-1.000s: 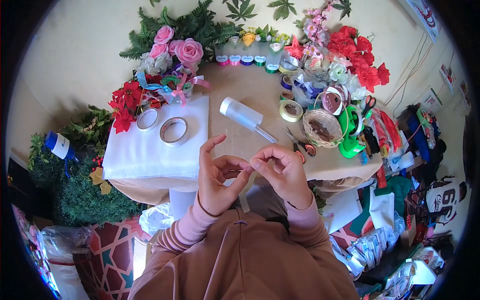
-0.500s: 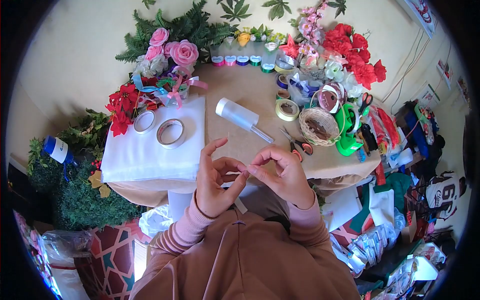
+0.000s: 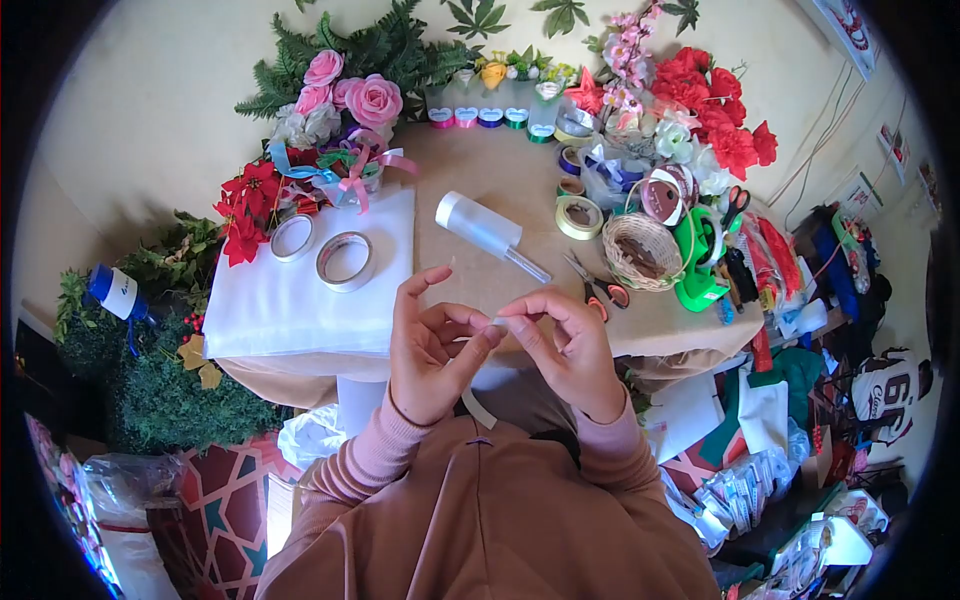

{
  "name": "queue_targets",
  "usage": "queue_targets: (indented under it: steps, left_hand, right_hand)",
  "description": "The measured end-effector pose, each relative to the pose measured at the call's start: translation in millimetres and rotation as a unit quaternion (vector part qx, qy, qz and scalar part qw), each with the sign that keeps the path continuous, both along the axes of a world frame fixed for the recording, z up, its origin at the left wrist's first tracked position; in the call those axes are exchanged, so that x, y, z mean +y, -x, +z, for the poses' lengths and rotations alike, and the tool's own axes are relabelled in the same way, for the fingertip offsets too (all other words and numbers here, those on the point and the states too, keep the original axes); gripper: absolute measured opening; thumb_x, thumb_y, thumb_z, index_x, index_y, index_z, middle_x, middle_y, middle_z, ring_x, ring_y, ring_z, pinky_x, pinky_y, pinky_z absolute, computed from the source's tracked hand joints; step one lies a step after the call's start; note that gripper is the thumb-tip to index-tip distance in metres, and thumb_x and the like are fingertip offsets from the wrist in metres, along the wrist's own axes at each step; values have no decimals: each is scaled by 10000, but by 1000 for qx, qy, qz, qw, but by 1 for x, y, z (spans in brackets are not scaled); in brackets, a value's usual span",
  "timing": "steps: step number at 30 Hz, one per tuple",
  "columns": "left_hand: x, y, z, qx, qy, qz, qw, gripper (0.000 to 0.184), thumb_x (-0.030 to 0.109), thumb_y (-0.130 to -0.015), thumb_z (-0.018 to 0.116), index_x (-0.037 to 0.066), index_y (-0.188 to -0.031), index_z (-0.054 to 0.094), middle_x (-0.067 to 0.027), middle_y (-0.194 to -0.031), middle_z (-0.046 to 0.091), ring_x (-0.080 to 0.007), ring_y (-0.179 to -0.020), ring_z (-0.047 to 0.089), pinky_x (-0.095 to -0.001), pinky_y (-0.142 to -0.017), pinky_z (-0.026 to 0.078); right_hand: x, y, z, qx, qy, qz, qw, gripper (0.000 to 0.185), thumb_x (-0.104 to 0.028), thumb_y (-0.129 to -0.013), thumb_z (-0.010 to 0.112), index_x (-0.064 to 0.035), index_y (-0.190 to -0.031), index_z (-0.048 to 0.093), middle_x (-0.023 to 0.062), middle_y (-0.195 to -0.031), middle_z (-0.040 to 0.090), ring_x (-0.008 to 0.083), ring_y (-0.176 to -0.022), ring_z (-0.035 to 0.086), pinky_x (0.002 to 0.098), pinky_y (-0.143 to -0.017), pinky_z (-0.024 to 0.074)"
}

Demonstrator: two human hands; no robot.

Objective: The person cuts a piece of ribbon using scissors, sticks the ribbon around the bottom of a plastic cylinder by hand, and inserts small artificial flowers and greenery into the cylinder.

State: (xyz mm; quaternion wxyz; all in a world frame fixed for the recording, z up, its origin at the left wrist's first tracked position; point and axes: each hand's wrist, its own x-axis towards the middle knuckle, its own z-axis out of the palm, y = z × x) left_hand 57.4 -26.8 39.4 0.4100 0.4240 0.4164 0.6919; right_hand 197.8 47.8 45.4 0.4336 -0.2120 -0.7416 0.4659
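Above my lap, my left hand (image 3: 437,350) has its thumb and a finger pinched together, with the index finger raised. My right hand (image 3: 566,345) meets it fingertip to fingertip, also pinching. Between the tips shows a small whitish piece (image 3: 499,322), too small to name for certain. A narrow pale strip (image 3: 478,408) hangs below my left hand; whether it joins that piece is hidden. Beyond the hands, a frosted clear cylinder (image 3: 478,226) with a thin stem lies on the brown cloth. Orange-handled scissors (image 3: 598,288) rest open-bladed to the right, near my right hand.
White sheets (image 3: 310,315) cover the table's left side, bearing two tape rolls (image 3: 346,261). On the right stand a wicker basket (image 3: 640,250), a green tape dispenser (image 3: 700,290) and more rolls. Artificial flowers (image 3: 375,100) and ribbon spools (image 3: 490,118) line the back.
The whitish piece shows more clearly between my fingertips, and more of the pale strip is visible below my left hand. My hands stay close together; the view has shifted slightly.
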Motion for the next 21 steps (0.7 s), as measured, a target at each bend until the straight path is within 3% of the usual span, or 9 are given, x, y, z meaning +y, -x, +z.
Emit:
queue_targets:
  steps: [4,6,14,21]
  left_hand:
    - [1,5,1,-53,14,1,998,632,-119,-758,588,48,-1258,238,-140,-883,588,-174,-796,627,-280,-767,526]
    - [1,5,0,-68,17,-4,998,633,-122,-759,585,48,-1258,236,-144,-891,590,-182,-801,631,-286,-775,526]
    - [-1,2,2,-73,5,-1,997,638,-117,-760,591,43,-1269,241,-142,-900,609,-214,-828,643,-316,-755,545]
    - [-3,0,4,-36,7,-7,999,650,-100,-785,586,68,-1281,201,-150,-898,618,-187,-854,630,-281,-794,514]
  right_hand:
    - [-8,3,12,-2,-118,-99,988,141,-12,-737,647,-34,-874,622,69,-832,553,180,-772,536,271,-692,433]
    - [-10,1,15,-65,-276,-139,949,200,-17,-694,669,-88,-878,639,57,-851,514,211,-796,491,299,-674,407]
    - [-10,1,14,-111,-301,-161,933,199,-56,-697,677,-126,-881,648,50,-882,490,220,-819,450,316,-678,375]
    - [-9,-3,16,-128,-281,-136,941,196,-83,-691,692,-131,-876,648,57,-910,480,236,-864,426,322,-709,374]
